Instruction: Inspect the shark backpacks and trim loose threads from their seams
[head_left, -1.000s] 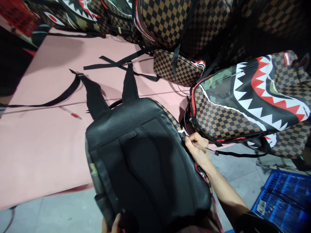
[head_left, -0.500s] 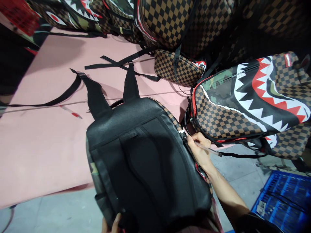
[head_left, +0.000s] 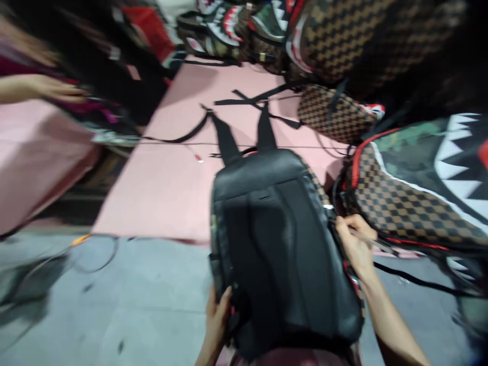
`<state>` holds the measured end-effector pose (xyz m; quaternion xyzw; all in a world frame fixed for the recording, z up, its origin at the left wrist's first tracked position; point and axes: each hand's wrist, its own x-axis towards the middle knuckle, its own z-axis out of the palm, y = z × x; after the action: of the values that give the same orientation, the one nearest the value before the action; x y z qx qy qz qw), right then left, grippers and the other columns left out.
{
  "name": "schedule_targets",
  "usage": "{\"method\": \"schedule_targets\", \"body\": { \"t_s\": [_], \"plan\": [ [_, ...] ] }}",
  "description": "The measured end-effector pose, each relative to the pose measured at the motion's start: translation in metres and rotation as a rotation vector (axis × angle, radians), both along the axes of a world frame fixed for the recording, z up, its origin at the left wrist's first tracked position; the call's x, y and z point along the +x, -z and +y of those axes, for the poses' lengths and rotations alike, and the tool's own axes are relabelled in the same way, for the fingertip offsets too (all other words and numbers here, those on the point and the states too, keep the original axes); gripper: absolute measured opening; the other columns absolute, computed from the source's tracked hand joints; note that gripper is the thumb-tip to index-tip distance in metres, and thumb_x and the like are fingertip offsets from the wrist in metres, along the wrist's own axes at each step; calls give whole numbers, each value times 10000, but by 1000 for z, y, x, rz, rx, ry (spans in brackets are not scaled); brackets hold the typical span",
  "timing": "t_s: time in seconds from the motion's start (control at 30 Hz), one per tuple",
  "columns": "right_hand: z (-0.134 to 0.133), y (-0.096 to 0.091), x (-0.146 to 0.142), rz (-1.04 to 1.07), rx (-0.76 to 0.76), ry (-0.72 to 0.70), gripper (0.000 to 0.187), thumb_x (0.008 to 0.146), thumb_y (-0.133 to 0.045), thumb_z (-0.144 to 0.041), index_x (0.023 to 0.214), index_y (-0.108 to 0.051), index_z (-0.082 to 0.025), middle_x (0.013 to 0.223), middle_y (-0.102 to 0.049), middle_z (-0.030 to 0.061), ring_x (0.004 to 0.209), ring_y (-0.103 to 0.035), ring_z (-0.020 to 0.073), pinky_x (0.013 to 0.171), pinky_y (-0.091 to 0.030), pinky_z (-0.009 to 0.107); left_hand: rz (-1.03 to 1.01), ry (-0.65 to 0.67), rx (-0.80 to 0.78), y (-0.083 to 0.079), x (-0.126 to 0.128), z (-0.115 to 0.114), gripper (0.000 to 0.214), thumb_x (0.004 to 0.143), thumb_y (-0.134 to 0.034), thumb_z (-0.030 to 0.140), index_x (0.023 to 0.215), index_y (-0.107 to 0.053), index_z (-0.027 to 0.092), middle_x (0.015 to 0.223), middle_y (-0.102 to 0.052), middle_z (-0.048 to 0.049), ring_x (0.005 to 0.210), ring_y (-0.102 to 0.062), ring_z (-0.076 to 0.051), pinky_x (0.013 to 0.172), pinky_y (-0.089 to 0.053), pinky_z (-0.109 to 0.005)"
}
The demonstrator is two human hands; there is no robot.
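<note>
A black backpack lies back side up in front of me, its two shoulder straps stretched away from me. Checkered fabric shows along its right side. My left hand grips the lower left edge, thumb on top and the other fingers mostly hidden. At the right side seam is my right hand, closed around a pen whose rear end points right. Its fingertips touch the bag's edge; whether they also pinch the bag I cannot tell. The picture is blurred.
The backpack's upper part rests on a pink table. Close on the right sits a shark-mouth checkered backpack. A small checkered pouch and more bags line the back. A red pen lies left. Another person's hand is at far left.
My view has swung left, so everything sits farther right in the picture and the other person's arm has appeared. Both hands stay at the same places on the backpack.
</note>
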<state>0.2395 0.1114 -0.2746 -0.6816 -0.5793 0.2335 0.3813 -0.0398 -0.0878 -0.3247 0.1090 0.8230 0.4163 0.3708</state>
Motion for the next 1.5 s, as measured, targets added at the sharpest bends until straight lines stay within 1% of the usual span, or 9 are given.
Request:
{"method": "schedule_targets", "body": {
  "t_s": [0.07,0.2,0.33,0.47,0.6,0.7,0.9,1.07,1.5],
  "plan": [
    [6,0,4,29,-5,-17,296,733,-627,-407,558,-537,-186,485,-485,-43,469,-430,101,463,-319,243,-100,3,80,-4,2,6,624,644,-634,513,1168,-551,184,1075,-661,-71,974,-616,-228,819,-493,-291],
    [9,-18,-11,396,45,49,239,683,-695,-383,616,-568,-192,491,-512,-43,418,-442,101,419,-350,240,-139,68,222,1,-3,5,597,730,-590,464,1244,-490,180,1177,-612,-82,1077,-572,-213,930,-437,-299],
    [-29,-41,-69,495,-105,-229,221,606,-762,-322,765,-673,-198,639,-640,5,541,-571,132,503,-447,250,-172,130,314,4,-8,-5,535,786,-560,413,1272,-458,215,1208,-595,-68,1094,-561,-195,965,-414,-323],
    [-70,-31,-136,530,-321,-530,274,684,-701,-385,888,-703,-201,846,-697,57,710,-641,173,605,-499,278,-115,151,415,-2,-24,3,473,817,-529,384,1255,-467,216,1278,-543,-89,1140,-530,-196,955,-417,-323],
    [-79,-13,-172,542,-300,-565,306,753,-612,-445,886,-709,-187,752,-671,34,639,-613,140,579,-490,258,32,169,434,-1,-47,33,393,832,-506,388,1174,-527,198,1202,-582,-100,1073,-558,-193,919,-421,-319],
    [-75,-11,-185,531,-293,-514,323,739,-617,-447,884,-685,-166,637,-633,7,545,-570,118,523,-465,240,128,230,373,1,-57,55,367,801,-549,403,1076,-581,163,1063,-636,-115,1020,-572,-227,912,-406,-364],
    [-65,-15,-215,413,-287,-555,250,668,-674,-404,691,-611,-164,571,-615,4,523,-564,125,485,-414,222,223,136,349,-1,-64,75,255,760,-589,373,919,-588,174,926,-641,-93,907,-581,-223,833,-408,-346],
    [-59,-5,-225,377,-245,-552,261,704,-630,-426,656,-621,-170,578,-615,-1,474,-494,105,467,-379,226,77,92,426,8,-71,83,184,695,-637,350,749,-576,185,710,-611,-18,705,-576,-168,696,-419,-274],
    [-53,1,-235,250,-190,-579,243,731,-597,-400,633,-633,-180,564,-604,-15,508,-513,118,489,-360,223,-110,-15,526,13,-65,85,218,685,-612,375,661,-547,168,628,-551,34,588,-500,-101,588,-393,-217]
  ]
}}
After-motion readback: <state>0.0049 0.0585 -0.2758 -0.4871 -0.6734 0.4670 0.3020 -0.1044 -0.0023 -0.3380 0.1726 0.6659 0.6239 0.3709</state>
